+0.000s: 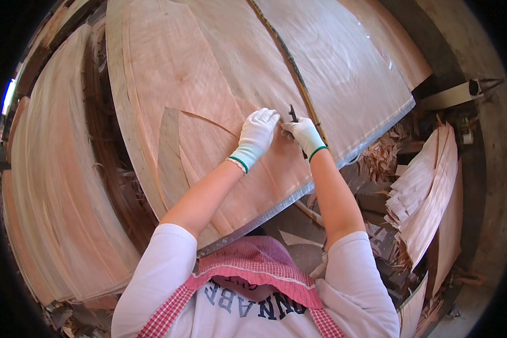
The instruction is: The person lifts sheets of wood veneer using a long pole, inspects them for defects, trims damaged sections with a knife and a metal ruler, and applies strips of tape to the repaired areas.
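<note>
My left hand (257, 134), in a white glove with a green cuff, is bent over a thin wood veneer sheet (208, 160), its fingers closed at the edge of the sheet. A raised, curved edge of veneer runs in from the left toward this hand. Close by on the right, my right hand (305, 136), gloved the same way, is closed around a slim dark tool (293, 114) that looks like a knife. The tool's upper end sticks out past the fingers; its working edge is hidden. Beside the right hand lies a long, narrow dark-and-yellow stick (290, 59) across the veneer.
The worktable has a metal front edge (253, 218). Another veneer stack (62, 186) stands at the left, beyond a dark gap. Loose veneer pieces (425, 194) and torn scraps (382, 153) lie at the right. A pale beam (448, 97) juts out near the table's right corner.
</note>
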Available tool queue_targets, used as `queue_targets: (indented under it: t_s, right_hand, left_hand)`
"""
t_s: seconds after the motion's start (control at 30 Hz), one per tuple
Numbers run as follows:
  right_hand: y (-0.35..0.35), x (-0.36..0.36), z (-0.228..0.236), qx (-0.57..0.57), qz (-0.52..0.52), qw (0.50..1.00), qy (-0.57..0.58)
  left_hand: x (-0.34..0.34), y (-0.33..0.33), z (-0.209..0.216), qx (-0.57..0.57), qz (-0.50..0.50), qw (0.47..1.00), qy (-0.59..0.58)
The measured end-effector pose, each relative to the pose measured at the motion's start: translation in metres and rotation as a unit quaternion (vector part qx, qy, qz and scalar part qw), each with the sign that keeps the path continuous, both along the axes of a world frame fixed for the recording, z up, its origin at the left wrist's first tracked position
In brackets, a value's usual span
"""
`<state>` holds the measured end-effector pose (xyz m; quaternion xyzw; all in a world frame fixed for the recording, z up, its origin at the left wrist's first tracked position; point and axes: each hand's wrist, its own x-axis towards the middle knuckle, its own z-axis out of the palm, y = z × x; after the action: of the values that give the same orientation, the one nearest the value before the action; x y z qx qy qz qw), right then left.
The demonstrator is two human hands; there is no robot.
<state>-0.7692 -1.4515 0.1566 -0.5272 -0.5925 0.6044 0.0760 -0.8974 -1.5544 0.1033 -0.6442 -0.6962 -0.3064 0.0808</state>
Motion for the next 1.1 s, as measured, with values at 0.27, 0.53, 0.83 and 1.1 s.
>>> queue_targets:
  t_s: [0.27,0.53,0.83,1.1]
  right_hand:
    - [0.005,0.028,0.006,0.078,-0.136,0.987,0.023]
    - [-0.021,0.057,0.010,0.022,-0.220,0.974,0.055]
    - [-0.028,0.012,0.014,0.059,-0.189,0.976,0.089]
    - [-0.012,-0.042,-0.030,0.255,-0.014,0.966,0.034]
  left_hand:
    - [0.000,0.008,0.011,-0.097,-0.027,0.995,0.013]
    - [-0.019,0.013,0.014,-0.110,-0.028,0.980,-0.165]
    - [-0.049,-0.004,0.033,-0.022,-0.036,0.961,-0.273]
    - [-0.052,-0.006,0.037,-0.021,-0.034,0.941,-0.335]
